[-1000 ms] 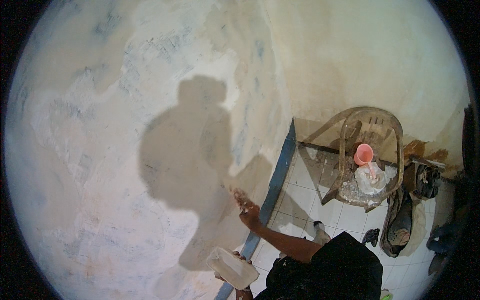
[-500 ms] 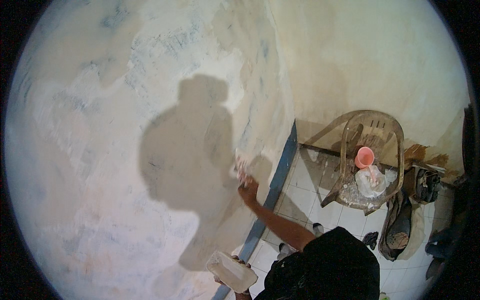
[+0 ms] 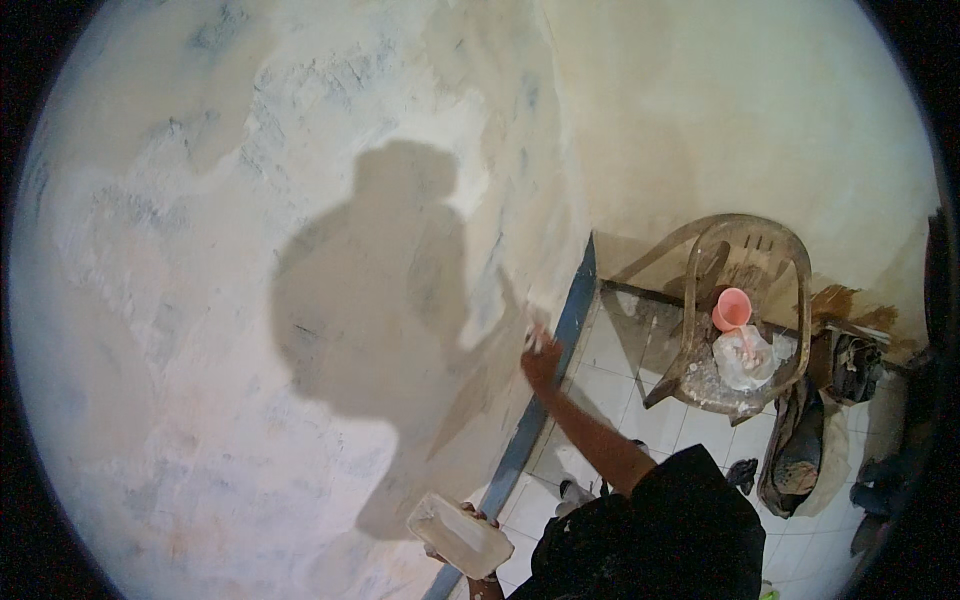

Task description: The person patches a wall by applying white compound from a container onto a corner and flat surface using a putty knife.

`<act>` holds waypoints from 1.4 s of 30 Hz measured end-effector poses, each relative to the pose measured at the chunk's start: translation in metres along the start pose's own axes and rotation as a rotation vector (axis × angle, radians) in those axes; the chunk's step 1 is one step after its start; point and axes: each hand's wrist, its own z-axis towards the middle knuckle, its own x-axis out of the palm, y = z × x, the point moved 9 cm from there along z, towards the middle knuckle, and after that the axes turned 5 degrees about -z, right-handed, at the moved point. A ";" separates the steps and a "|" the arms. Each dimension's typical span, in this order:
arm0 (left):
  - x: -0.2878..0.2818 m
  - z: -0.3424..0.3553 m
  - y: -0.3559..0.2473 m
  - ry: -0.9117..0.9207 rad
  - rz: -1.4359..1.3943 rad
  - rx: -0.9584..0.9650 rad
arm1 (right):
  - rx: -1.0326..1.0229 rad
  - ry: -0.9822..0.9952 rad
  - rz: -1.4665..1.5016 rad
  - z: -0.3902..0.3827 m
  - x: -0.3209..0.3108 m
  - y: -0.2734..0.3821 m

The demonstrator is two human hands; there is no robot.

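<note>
My right hand [image 3: 540, 355] is closed on a small flat scraper [image 3: 537, 318], held against the patchy plastered wall [image 3: 330, 470] close to the corner. The scraper is pale and blurred, so its exact shape is hard to make out. Low in the picture, my left hand [image 3: 485, 518] grips an oblong, putty-smeared tray [image 3: 462, 537] from beneath, its fingers curled over the sides. The tray is tilted beside the wall, above the blue skirting strip [image 3: 515, 445]. A large shadow falls over the wall to the left of my right hand.
To the right, a worn plastic chair [image 3: 803, 290] stands against the adjoining wall [image 3: 740, 120]. On its seat are a pink mug [image 3: 732, 308] and a whitish plastic bag [image 3: 742, 360]. A dark open sack [image 3: 797, 455] and a box of things [image 3: 852, 365] lie beyond, on white floor tiles [image 3: 703, 437].
My right hand has moved right along the wall with the scraper, toward the corner. The tray in my left hand has shifted slightly up and left.
</note>
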 end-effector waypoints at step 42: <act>0.014 -0.013 0.028 -0.064 0.137 0.072 | 0.464 -0.032 0.380 0.043 0.087 -0.102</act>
